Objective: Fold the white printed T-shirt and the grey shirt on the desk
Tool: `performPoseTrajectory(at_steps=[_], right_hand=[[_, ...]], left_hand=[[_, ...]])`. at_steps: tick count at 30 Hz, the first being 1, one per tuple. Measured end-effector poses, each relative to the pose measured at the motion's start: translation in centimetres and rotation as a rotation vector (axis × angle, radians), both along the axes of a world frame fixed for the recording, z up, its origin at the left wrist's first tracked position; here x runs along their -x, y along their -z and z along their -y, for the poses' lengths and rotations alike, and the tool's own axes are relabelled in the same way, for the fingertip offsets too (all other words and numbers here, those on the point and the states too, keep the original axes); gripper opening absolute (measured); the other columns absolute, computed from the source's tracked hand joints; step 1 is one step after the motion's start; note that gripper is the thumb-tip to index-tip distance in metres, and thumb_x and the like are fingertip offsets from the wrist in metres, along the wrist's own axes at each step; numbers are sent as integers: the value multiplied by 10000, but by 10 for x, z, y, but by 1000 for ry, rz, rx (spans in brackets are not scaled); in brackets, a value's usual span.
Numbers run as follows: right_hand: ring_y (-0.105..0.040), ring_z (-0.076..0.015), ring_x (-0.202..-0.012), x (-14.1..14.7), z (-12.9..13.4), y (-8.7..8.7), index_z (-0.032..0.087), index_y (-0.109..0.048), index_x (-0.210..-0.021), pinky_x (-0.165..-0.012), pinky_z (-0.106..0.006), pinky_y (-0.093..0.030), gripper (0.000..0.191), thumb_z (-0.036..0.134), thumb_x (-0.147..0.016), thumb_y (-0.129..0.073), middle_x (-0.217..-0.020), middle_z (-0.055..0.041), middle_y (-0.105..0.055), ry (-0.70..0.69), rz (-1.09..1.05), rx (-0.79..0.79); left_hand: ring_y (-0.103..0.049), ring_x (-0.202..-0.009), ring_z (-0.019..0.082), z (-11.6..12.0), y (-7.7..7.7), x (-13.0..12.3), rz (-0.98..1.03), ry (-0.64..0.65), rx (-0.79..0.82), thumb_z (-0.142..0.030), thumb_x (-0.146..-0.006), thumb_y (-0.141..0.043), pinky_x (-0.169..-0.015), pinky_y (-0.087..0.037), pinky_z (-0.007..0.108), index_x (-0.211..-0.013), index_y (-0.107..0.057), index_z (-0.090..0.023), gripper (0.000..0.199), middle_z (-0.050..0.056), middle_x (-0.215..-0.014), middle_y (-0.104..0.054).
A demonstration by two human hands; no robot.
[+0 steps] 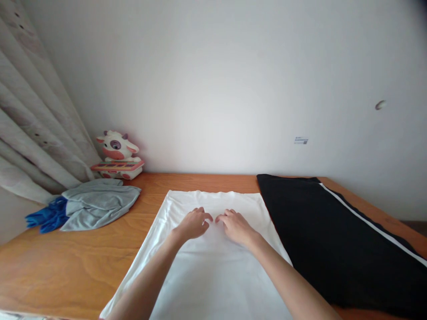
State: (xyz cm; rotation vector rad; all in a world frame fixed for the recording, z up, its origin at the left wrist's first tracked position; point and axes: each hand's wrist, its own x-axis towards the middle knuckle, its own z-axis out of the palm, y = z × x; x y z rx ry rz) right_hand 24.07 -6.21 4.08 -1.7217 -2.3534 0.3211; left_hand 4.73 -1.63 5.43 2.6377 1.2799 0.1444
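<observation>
A white cloth (220, 275) lies spread out nearly flat in front of me, its far edge slightly wavy and its left side creased. Over its upper middle is my left hand (195, 223), fingers loosely bent and thumb apart, with nothing visible in it. Close by on the right, my right hand (235, 226) has the same loose curve, its index finger pointing toward the left one. A small gap separates the two hands. Whether the fingertips touch the cloth or hover just above it, I cannot tell.
A black garment with a white stripe (320, 235) lies flat on the right of the wooden table (80, 262). At the left are a crumpled grey cloth (103, 204), a blue cloth (50, 216) and a cow-shaped toy keyboard (118, 155), beside a curtain (36, 106).
</observation>
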Motion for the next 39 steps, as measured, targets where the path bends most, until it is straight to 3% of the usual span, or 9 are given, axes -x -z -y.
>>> performPoseTrajectory(at_steps=[13, 16, 19, 23, 28, 31, 33, 36, 39], right_hand=[[-629, -220, -1143, -10, 24, 12, 138, -669, -1209, -955, -309, -425, 403, 90, -917, -396, -1198, -158, -700, 295, -236, 156], [-689, -171, -797, -8, 36, 10, 119, -603, -1241, -707, -257, -480, 410, 128, -888, -395, -926, -103, -762, 299, -355, 301], [-461, -102, -432, 2, 52, 5, 154, -503, -1209, -439, -211, -307, 368, 178, -861, -384, -713, -5, -713, 361, -770, 552], [-316, -44, -397, 21, 70, -2, 227, -400, -995, -422, -192, -113, 181, 235, -823, -459, -799, -9, -720, 459, -1435, 756], [-341, -38, -436, 35, 81, -1, 228, -409, -1077, -430, -180, -100, 364, 272, -763, -588, -867, -26, -726, 618, -1597, 679], [-423, -74, -496, 21, 80, 5, 223, -495, -1082, -428, -184, -179, 359, 373, -776, -608, -896, -49, -723, 564, -1508, 686], [-528, -134, -596, 3, 78, 11, 219, -588, -1035, -460, -224, -328, 343, 474, -805, -594, -905, -69, -716, 425, -1250, 549], [-627, -263, -959, -24, 70, 20, 216, -678, -1068, -802, -388, -524, 376, 497, -828, -611, -1048, -115, -702, 236, -730, 46], [-491, -348, -1308, -35, 58, 27, 201, -614, -1323, -1107, -514, -378, 611, 488, -792, -705, -1371, -171, -592, 93, -347, -202]], left_hand=[[-677, -878, 195, 16, 19, 45, 145, -272, 84, -117, -862, -470, -843, -487, 296, -1138, -736, -184, 389, 80, -981, -696], [-646, -787, 189, 27, 14, 58, 241, -267, 340, -279, -911, -473, -730, -482, 285, -1051, -718, -165, 304, 50, -844, -693], [-545, -599, 126, 42, 9, 66, 517, -242, 772, -564, -895, -495, -564, -415, 260, -887, -651, -156, 437, 43, -810, -679], [-425, -519, 48, 62, 11, 59, 922, -383, 1105, -607, -753, -682, -476, -304, 221, -931, -566, -182, 475, 73, -1030, -684], [-372, -504, 19, 74, 17, 49, 1303, -653, 1180, -388, -704, -785, -431, -209, 168, -927, -594, -167, 368, 46, -979, -655], [-487, -569, 70, 72, 20, 56, 1243, -612, 1018, -432, -782, -711, -455, -330, 187, -1026, -656, -173, 360, 82, -1022, -670], [-595, -692, 142, 68, 22, 65, 1013, -479, 684, -502, -861, -624, -564, -472, 249, -1045, -692, -196, 363, 91, -1025, -682], [-642, -1070, 279, 58, 25, 76, 565, -228, 63, -514, -900, -595, -917, -541, 421, -1084, -714, -243, 349, 100, -1161, -687], [-496, -1353, 333, 45, 29, 71, 301, -21, -185, -544, -893, -620, -1112, -436, 518, -1378, -564, -262, 564, 118, -1456, -556]])
